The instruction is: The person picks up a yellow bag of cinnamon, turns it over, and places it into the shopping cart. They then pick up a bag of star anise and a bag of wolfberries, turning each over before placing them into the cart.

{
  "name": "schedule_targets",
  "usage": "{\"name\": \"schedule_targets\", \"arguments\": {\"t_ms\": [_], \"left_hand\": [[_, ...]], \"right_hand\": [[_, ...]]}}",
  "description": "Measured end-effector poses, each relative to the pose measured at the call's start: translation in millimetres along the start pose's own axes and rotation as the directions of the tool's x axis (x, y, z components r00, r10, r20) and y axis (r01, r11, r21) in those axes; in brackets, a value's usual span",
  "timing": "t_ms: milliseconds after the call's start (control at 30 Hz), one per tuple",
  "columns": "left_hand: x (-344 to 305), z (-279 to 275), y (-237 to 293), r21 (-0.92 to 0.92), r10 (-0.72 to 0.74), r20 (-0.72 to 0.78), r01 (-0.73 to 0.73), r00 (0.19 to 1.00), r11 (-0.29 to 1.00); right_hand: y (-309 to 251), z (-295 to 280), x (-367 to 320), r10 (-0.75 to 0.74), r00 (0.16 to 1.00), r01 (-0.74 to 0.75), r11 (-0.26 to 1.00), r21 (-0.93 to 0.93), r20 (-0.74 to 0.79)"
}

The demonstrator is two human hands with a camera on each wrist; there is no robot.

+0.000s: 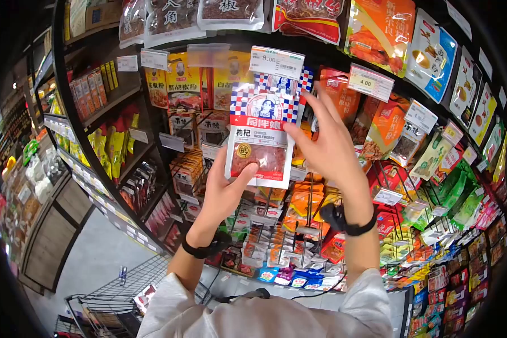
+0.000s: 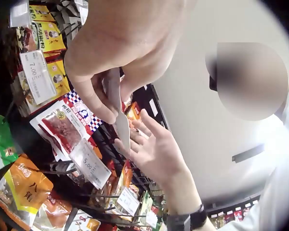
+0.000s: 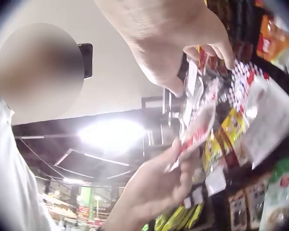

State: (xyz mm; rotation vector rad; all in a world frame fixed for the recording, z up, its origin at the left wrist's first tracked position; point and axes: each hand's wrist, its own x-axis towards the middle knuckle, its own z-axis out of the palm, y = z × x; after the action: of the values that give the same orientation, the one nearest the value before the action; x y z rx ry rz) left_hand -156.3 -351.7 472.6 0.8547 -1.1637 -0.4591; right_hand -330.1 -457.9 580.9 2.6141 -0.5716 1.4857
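Note:
A packet labelled wolfberry (image 1: 259,135), red and white with a blue checked top, is upright in the left hand (image 1: 222,188), whose thumb lies on its front near the bottom. In the left wrist view the left hand (image 2: 127,43) pinches the packet, seen edge-on (image 2: 121,120). The right hand (image 1: 329,143) is beside the packet's right edge, fingers extended; whether it touches is unclear. The right wrist view has the right hand (image 3: 171,41) above the packet (image 3: 197,132), fingers spread. Behind the held packet, another checked packet (image 1: 305,84) hangs under a price tag (image 1: 277,61).
Shelves hold yellow pepper packets (image 1: 184,84) at left and orange packets (image 1: 386,127) at right. Large bags (image 1: 172,19) line the shelf above. Metal hooks and price tags jut out from the rack. A wire cart (image 1: 118,293) stands at lower left.

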Motion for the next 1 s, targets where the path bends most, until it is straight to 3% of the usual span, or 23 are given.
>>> {"name": "schedule_targets", "arguments": {"t_ms": [133,233,367,633,1000], "left_hand": [[3.5,15.1,13.9,-0.019,-0.006,-0.026,0.006,1.0,1.0],[9.5,14.0,15.0,0.007,0.026,-0.012,-0.026,1.0,1.0],[15.1,13.7,16.8,0.028,0.065,-0.008,-0.065,0.998,0.997],[27.2,14.4,31.2,0.056,0.074,0.025,-0.075,0.997,0.996],[34.1,22.7,34.2,0.082,0.115,-0.029,-0.112,0.993,0.99]], "right_hand": [[7.4,-4.7,31.5,-0.111,0.98,0.078,0.978,0.196,0.165],[7.6,1.2,33.3,-0.268,0.961,0.26,0.96,-0.101,-0.075],[6.5,-1.5,40.3,-0.174,0.985,0.174,0.983,0.065,-0.017],[10.8,18.3,46.5,-0.267,0.952,0.247,0.959,-0.136,-0.152],[20.0,29.1,50.5,-0.293,0.94,0.242,0.933,-0.266,-0.173]]}}
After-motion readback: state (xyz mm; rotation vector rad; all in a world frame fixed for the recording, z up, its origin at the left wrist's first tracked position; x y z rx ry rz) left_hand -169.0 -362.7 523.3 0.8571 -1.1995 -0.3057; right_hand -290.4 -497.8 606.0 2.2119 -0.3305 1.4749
